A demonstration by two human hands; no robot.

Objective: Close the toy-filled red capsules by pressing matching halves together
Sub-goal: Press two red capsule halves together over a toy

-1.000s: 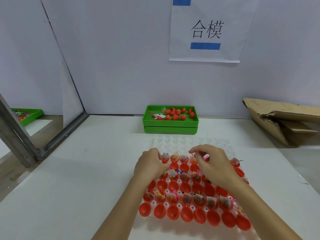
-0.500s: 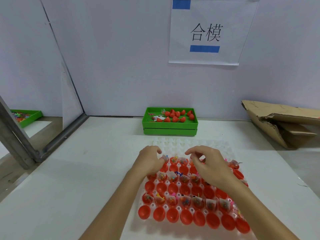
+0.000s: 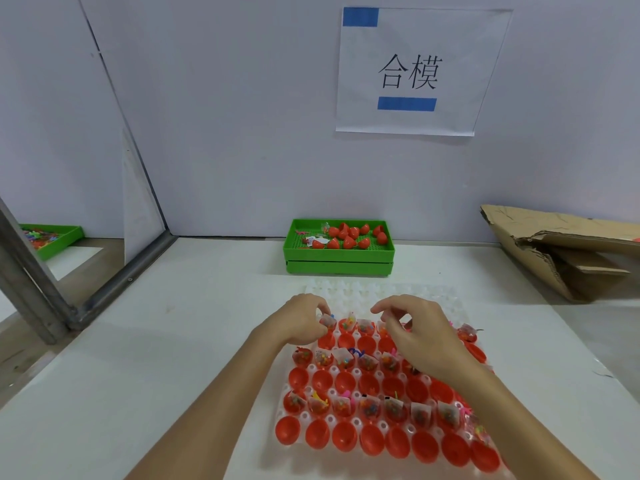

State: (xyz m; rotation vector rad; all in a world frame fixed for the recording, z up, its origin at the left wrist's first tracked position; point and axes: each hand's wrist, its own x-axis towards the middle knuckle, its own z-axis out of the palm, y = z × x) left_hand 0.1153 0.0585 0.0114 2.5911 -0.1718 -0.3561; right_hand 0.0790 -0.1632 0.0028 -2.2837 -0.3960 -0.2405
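Note:
A white moulded tray [image 3: 381,292] holds rows of red capsule halves. Rows filled with small bagged toys [image 3: 367,407] alternate with rows of empty halves [image 3: 372,441]. Both hands are over the far rows. My left hand [image 3: 299,322] curls its fingers round a toy-filled half [image 3: 327,322] at the left end of the farthest red row. My right hand [image 3: 420,332] hovers to the right with bent fingers over a red half [image 3: 404,323], which its fingers mostly hide.
A stacked green tray [image 3: 339,253] with closed red capsules [image 3: 349,237] stands by the back wall. Torn cardboard [image 3: 561,254] lies at the right. A metal frame [image 3: 104,289] and another green tray [image 3: 52,237] are at the left.
Both hands have shifted slightly toward the far row of the tray. My left hand's fingers now close round the toy-filled half at the row's left end.

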